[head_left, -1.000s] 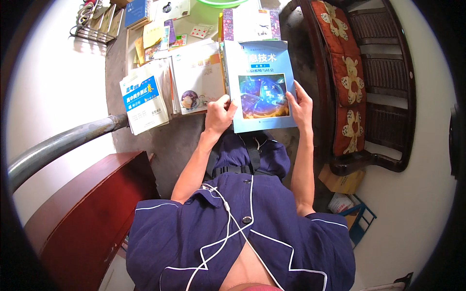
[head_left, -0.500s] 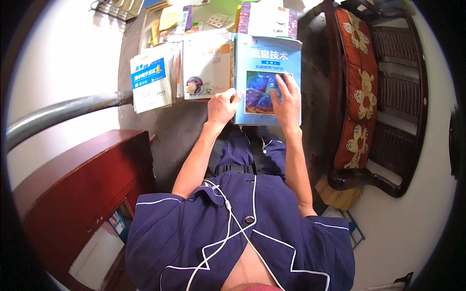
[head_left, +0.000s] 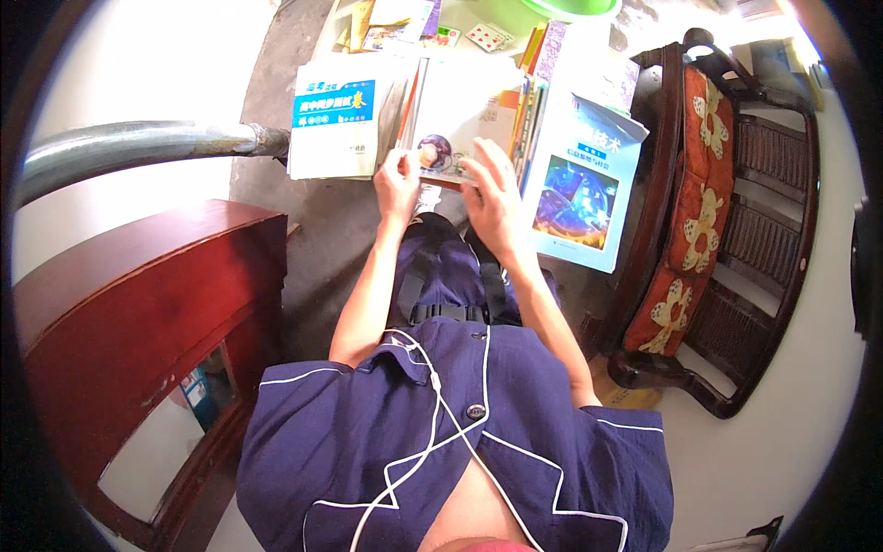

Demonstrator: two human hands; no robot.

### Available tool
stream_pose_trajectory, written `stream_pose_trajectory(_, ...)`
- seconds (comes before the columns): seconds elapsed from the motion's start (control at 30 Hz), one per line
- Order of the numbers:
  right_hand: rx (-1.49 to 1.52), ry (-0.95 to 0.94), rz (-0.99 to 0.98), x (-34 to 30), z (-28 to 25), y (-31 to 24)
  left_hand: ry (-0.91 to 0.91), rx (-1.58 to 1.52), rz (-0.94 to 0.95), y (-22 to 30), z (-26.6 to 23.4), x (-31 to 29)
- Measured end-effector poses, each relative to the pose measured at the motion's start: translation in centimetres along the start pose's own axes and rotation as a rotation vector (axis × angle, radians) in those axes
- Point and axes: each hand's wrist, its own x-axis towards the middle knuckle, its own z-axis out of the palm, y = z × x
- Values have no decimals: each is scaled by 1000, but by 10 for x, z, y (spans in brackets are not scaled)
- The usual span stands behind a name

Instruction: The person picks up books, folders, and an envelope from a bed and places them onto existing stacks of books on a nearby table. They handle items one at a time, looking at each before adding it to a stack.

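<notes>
Left hand (head_left: pixel 397 189): fingers curled, tips drawn together at the lower left edge of the white book; whether they pinch it or only rest on it, cannot tell. Right hand (head_left: pixel 495 201): fingers bent and apart, above the book's lower right part; contact cannot be told.

White book (head_left: pixel 469 97): between and just beyond both sets of fingers; flat rectangular paper cover, pale with glare, a round dark picture printed low, between the fingertips.

Blue-and-white booklet (head_left: pixel 333 129): paper, left of the left fingers, on a pile with uneven page edges.

Pale blue book (head_left: pixel 589 179): right of the right fingers; smooth soft cover, rectangular dark picture, upper right corner curling.

Purple-patterned book (head_left: pixel 552 53): well beyond the right fingers, patterned border, plain white middle.

Playing cards (head_left: pixel 488 37): small pale rectangles, far beyond the right fingers.

Metal pipe (head_left: pixel 138 155): grey, rounded, scuffed, well left of the left fingers.

Bench (head_left: pixel 750 244): dark wood, slatted back, well right of the right fingers; orange-red cushions (head_left: pixel 687 258) with cream shapes upon it.

Containers. Green basin (head_left: pixel 572 13): smooth curved rim, far beyond the right fingers; cropped, contents cannot be told. Red-brown wooden furniture (head_left: pixel 156 294): nearer the wearer than the left fingers, to their left; a blue item (head_left: pixel 200 397) shows through its framed opening.
</notes>
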Motion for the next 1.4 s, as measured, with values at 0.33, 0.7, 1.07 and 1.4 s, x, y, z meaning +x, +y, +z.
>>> stream_pose_trajectory(0.33,-376,-102,318,6,111,18,-424,142,-105,-42,-11,54)
stream_pose_trajectory(0.7,-364,-18,293,10,129,16,-498,-40,147,-29,-10,76)
stream_pose_trajectory(1.07,-171,181,444,6,120,-16,-460,-84,174,-22,-14,92)
stream_pose_trajectory(1.4,127,878,547,-61,33,-60,-879,-410,633,104,10,4)
